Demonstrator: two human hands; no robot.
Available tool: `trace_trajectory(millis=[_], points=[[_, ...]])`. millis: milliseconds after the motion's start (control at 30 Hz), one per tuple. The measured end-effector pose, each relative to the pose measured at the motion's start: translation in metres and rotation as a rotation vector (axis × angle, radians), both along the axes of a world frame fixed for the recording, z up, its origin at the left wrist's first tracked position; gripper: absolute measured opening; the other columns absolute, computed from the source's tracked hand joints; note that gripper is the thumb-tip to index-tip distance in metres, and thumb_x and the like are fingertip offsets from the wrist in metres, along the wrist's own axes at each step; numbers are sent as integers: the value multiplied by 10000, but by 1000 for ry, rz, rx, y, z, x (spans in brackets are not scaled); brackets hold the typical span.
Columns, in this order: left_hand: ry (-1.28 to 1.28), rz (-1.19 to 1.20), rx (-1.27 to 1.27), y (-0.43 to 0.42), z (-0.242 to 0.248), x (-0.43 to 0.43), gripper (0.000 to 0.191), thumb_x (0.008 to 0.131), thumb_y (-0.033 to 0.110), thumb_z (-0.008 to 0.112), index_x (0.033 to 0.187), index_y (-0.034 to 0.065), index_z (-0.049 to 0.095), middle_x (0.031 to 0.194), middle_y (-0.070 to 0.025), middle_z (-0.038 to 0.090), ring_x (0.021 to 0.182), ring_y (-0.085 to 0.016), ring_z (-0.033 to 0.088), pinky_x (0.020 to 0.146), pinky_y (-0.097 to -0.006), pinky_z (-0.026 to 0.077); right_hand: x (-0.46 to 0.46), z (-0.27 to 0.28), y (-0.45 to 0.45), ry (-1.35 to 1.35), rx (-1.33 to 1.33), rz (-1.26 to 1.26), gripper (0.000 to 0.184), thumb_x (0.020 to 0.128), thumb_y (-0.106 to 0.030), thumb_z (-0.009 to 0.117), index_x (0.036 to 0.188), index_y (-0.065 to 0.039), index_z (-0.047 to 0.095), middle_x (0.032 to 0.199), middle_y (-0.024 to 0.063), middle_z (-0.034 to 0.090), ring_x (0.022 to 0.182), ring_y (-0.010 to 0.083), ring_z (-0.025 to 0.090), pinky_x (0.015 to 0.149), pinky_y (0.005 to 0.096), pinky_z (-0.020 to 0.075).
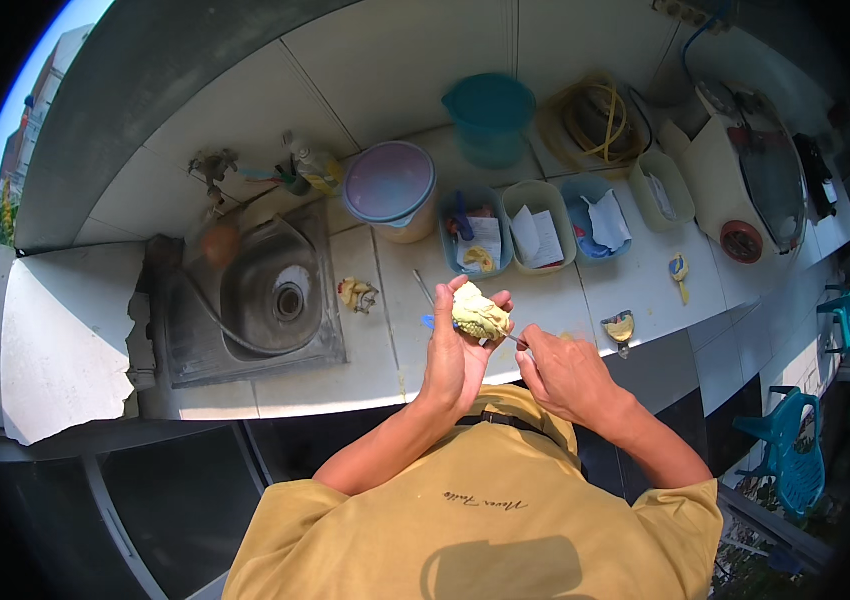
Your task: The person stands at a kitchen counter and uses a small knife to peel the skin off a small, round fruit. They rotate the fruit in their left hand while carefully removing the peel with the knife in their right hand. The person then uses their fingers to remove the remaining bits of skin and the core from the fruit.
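Observation:
A lumpy pale-yellow piece (479, 310), which looks like a dental plaster cast, rests in my left hand (449, 360), with the fingers curled around it. My right hand (564, 373) grips a thin metal tool (516, 340), its tip against the near right side of the piece. Beside my left thumb shows a bit of something blue (430, 322). A slim metal rod (421, 285) lies on the counter just beyond; its lower end is hidden by the hand. Right of my hands, a metal dental impression tray (618, 328) with yellow material sits by the counter edge.
At left is a steel sink (331, 330) with a hose; beside it lies another impression tray (357, 295). Plastic bins (506, 251) with papers, a lidded tub (389, 184) and a teal bucket (492, 120) stand behind. A cream machine (717, 172) and yellow-blue piece (679, 274) are rightward.

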State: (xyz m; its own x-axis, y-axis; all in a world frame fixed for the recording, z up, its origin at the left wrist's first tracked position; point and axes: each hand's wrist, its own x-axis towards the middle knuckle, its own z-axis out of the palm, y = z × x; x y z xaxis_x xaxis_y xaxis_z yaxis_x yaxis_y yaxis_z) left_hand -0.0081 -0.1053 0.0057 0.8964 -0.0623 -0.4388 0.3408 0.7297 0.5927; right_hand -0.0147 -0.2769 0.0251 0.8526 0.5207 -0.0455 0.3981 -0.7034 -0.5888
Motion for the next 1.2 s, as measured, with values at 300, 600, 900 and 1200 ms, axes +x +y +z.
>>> trace_trajectory(millis=[300,600,900,1200], points=[[-89,-46,-334,13,16,-7,615,930,535,537,1375,136,395,1245,-212,534,1200,-325,517,1064,-507,401,-36,-11,19,7,343,-269,71,957,-98,529,960,-34,559,744,158,624,648,367,632,577,446,490],[198,-80,-546,14,35,-1,412,838,159,476,1241,70,470,1235,-213,552,1214,-341,507,1054,-507,410,-23,27,-7,-153,36,-81,140,938,-146,580,851,-48,531,658,122,612,557,316,615,499,417,477],[80,42,-434,16,33,1,398,856,157,473,1249,102,444,1235,-233,536,1190,-389,519,1038,-528,429,-39,49,0,-225,142,-73,92,905,-96,603,847,-53,545,628,87,581,532,276,611,481,389,471],[75,-19,-408,22,51,-7,401,860,168,478,1252,104,424,1247,-248,532,1212,-381,512,1079,-524,391,-12,28,19,-355,125,-93,68,906,-109,621,908,-61,574,723,66,575,599,246,628,489,365,484]])
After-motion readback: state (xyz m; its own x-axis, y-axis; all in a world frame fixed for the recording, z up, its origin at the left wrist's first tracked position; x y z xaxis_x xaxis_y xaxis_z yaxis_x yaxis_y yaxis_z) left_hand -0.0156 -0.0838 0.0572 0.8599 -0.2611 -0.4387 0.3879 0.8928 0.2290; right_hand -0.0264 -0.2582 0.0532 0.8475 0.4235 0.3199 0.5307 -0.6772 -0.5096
